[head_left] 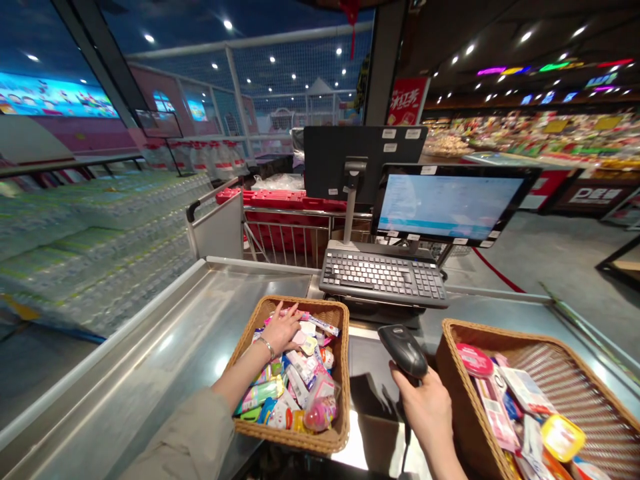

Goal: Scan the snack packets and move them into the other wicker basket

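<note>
My left hand [281,328] reaches into a brown wicker basket [295,437], fingers spread over the small packages in it; I see nothing gripped. A long pink-and-white packet [320,323] lies just beyond its fingertips. Packed around it are several colourful wrapped goods, with a pink round-ended container [321,413] at the near right corner. My right hand [425,403] is wrapped around the handle of a black barcode scanner [404,350], held between the two baskets. The scanner's cord hangs below the hand.
A second wicker basket [590,373] on the right holds more packages, among them a yellow-lidded tub [563,437]. Behind are a keyboard [384,275], a lit monitor [450,203] and a shopping cart [285,230]. The metal counter [170,340] has a raised edge; stacked bottles [110,240] stand left.
</note>
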Tool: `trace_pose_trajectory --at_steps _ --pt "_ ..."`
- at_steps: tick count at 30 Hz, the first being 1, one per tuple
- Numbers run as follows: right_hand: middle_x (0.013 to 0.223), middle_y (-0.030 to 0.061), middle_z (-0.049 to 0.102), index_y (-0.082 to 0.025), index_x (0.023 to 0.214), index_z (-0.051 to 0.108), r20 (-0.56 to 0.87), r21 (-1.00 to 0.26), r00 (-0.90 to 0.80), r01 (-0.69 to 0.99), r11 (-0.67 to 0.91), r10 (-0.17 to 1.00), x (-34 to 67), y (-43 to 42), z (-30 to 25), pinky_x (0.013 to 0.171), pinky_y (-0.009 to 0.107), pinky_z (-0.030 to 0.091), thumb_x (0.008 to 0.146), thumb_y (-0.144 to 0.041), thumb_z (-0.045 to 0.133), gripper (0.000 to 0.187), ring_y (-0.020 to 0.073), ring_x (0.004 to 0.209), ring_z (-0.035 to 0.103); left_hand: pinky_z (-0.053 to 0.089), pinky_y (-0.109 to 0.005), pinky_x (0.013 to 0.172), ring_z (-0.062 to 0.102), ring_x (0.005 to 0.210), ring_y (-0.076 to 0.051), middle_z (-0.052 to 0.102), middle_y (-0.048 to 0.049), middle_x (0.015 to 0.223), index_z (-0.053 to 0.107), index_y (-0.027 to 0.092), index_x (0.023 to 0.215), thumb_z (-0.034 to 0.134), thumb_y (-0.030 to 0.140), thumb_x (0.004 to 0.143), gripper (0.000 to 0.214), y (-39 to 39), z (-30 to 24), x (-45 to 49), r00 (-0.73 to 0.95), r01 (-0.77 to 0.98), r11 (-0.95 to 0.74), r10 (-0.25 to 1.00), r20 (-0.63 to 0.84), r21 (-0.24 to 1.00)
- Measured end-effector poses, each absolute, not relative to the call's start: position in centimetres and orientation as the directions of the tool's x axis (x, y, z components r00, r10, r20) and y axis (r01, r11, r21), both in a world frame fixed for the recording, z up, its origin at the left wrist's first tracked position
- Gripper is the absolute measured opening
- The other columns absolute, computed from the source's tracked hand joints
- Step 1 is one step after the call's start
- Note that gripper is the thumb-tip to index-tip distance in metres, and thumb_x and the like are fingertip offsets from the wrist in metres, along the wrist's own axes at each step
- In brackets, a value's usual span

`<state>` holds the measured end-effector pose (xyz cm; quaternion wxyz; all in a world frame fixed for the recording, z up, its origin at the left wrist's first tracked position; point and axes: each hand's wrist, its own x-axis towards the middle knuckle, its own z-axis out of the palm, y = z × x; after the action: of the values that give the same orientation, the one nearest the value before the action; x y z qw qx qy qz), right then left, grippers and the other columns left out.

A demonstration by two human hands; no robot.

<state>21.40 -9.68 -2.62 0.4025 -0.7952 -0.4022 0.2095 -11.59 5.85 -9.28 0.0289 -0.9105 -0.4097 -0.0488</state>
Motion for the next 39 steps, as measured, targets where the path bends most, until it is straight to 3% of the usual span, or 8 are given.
trace_pose_trajectory --at_steps 5,12,22,30,39 --pt "0.106 0.0174 0.070 -0.016 0.081 0.074 0.003 -0.824 0.573 0.465 -0.322 0.819 21.2 -9.6 -2.6 0.086 0.039 0.049 0.063 -0.061 0.060 0.051 0.0343 0.096 0.064 -0.004 -0.058 0.119 0.059 0.121 -0.024 0.075 -0.0045 0.099 0.067 0.025 0.099 0.066 0.050 0.081 0.031 4.7 -8.9 -11.1 0.616 0.784 -0.621 0.772 0.158 -0.023" --pt "0.102 0.0151 0.071 -0.017 0.079 0.073 0.052 -0.830 0.548 0.489 -0.269 0.835 21.5 -10.2 -2.7 0.087 0.037 0.049 0.066 -0.060 0.060 0.046 0.0326 0.096 0.064 -0.006 -0.059 0.119 0.059 0.120 -0.022 0.074 -0.0014 0.108 0.065 0.029 0.111 0.064 0.041 0.084 0.030 3.7 -9.0 -10.4 0.580 0.794 -0.606 0.777 0.246 0.045" --pt "0.117 0.0152 0.067 -0.017 0.087 0.075 0.016 -0.823 0.551 0.481 -0.302 0.834 21.9 -11.3 -2.5 0.089 0.037 0.049 0.068 -0.057 0.060 0.046 0.0313 0.102 0.064 0.010 -0.058 0.121 0.067 0.109 -0.021 0.071 -0.0081 0.119 0.060 0.024 0.127 0.054 0.039 0.092 0.038 2.5 -7.6 -6.9 0.565 0.774 -0.632 0.713 0.416 0.032" --pt "0.117 0.0167 0.068 -0.015 0.093 0.074 0.173 -0.773 0.488 0.606 -0.190 0.855 22.5 -12.0 -2.9 0.100 0.043 0.044 0.070 -0.053 0.059 0.046 0.0324 0.112 0.061 0.014 -0.056 0.122 0.064 0.115 -0.022 0.069 -0.0095 0.122 0.059 0.019 0.128 0.047 0.039 0.097 0.038 1.8 -5.7 -3.6 0.590 0.747 -0.661 0.617 0.520 -0.064" --pt "0.112 0.0141 0.070 -0.016 0.089 0.072 0.464 -0.608 0.380 0.793 -0.025 0.800 22.8 -12.6 -3.7 0.099 0.044 0.044 0.074 -0.038 0.058 0.030 0.0298 0.114 0.059 0.019 -0.058 0.121 0.068 0.105 -0.022 0.074 -0.0103 0.110 0.063 0.013 0.118 0.055 0.036 0.094 0.035 2.0 -4.3 0.2 0.593 0.703 -0.685 0.415 0.690 -0.192"
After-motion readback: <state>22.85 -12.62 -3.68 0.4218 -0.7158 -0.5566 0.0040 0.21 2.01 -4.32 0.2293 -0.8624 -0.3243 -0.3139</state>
